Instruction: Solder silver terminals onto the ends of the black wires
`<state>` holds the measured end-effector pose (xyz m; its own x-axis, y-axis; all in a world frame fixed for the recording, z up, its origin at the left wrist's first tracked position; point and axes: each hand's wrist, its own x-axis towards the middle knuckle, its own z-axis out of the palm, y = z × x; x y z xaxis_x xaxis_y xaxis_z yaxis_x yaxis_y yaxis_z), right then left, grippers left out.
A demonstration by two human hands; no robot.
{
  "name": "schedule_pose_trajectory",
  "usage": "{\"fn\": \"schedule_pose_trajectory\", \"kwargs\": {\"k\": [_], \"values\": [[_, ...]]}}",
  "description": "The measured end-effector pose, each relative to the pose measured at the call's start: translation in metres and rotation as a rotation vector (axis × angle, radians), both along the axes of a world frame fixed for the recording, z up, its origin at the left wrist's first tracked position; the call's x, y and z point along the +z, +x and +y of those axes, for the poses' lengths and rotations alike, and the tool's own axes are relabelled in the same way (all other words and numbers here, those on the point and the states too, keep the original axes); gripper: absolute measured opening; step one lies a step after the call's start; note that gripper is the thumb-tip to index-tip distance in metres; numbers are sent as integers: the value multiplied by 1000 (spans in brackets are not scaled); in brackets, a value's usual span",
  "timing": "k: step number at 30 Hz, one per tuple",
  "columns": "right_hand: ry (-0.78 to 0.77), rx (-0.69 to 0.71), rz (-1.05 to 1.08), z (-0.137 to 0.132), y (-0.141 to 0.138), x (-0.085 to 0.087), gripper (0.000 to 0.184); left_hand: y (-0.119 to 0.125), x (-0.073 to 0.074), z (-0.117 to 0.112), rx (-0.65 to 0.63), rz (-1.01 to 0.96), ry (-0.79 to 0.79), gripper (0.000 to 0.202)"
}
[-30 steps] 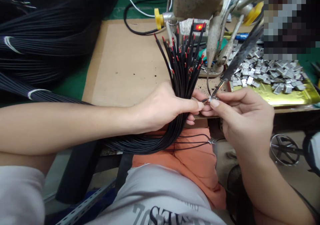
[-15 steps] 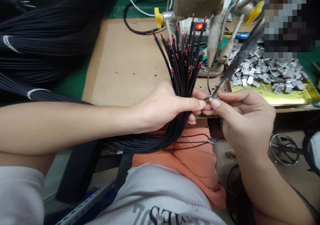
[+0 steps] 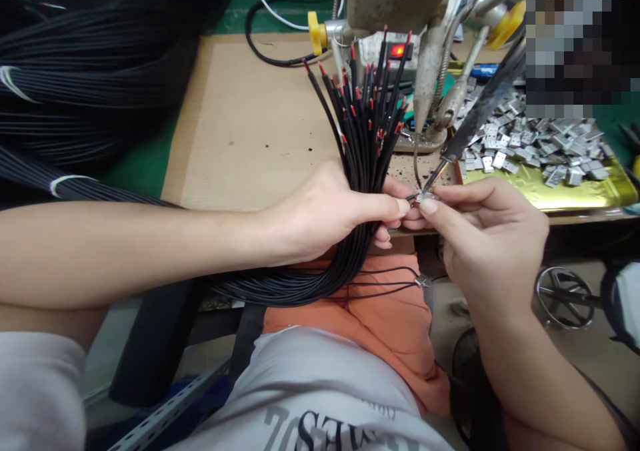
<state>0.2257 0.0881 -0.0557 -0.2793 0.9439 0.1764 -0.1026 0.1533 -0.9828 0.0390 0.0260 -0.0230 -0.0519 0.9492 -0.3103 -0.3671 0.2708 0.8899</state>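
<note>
A small metal connector (image 3: pixel 426 198) sits at the centre of our view, just past the front edge of the bench and directly below the tip of a soldering iron (image 3: pixel 465 134). We see the right hand (image 3: pixel 487 224) pinching it between thumb and forefinger. The left hand (image 3: pixel 330 201) is closed around a thick bundle of black cables (image 3: pixel 357 251), its thumb and fingertips guiding a single cable (image 3: pixel 413 199) toward the connector; exactly how those fingertips grip it, we cannot tell.

A thin solder wire (image 3: pixel 417 164) drops from a metal nozzle (image 3: pixel 424 91) to the same spot, though whether iron, solder and cable end all touch is too small for us to make out. To do this well, we judge, both hands should hold steady, with the cable end flat against the connector, the solder fed where the heat lands, and fingers clear of the hot tip.

The bundle's bared red ends fan upward in front of a lit red switch (image 3: pixel 399 51); we would mind them near the iron. At right, more metal connectors (image 3: pixel 530 137) lie heaped on a gold-coloured tray (image 3: pixel 583 194). Cardboard (image 3: pixel 240 111) covers the bench at left, beside tied cable bundles (image 3: pixel 95 81).
</note>
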Motion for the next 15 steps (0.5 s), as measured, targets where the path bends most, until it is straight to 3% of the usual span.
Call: {"fn": "schedule_pose_trajectory", "kwargs": {"k": [15], "values": [[30, 7, 18, 1, -1, -2, 23, 2, 3, 0, 12, -21, -5, 15]]}}
